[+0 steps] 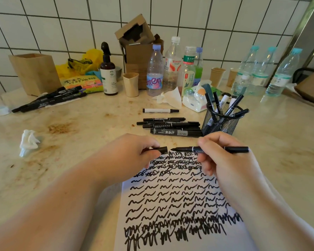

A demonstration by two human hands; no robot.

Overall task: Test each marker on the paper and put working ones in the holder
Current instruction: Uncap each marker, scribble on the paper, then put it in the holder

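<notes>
My right hand (223, 156) holds a black marker (236, 149) level over the top of the paper (179, 241), its bare tip pointing left. My left hand (134, 153) pinches the black cap (162, 150), a small gap away from the tip. The white paper is covered with rows of black squiggles. Behind my hands lie several black markers (170, 125) in a pile, plus a white-bodied marker (160, 110). A black mesh holder (220, 122) at the right of the pile has several markers standing in it.
Another bunch of black markers (49, 99) lies at the far left by a wooden box (34, 73). Water bottles (155, 69), a brown spray bottle (108, 73), paper cups (131, 84), tissues (28, 141) and a cardboard box (138, 42) crowd the counter's back by the tiled wall.
</notes>
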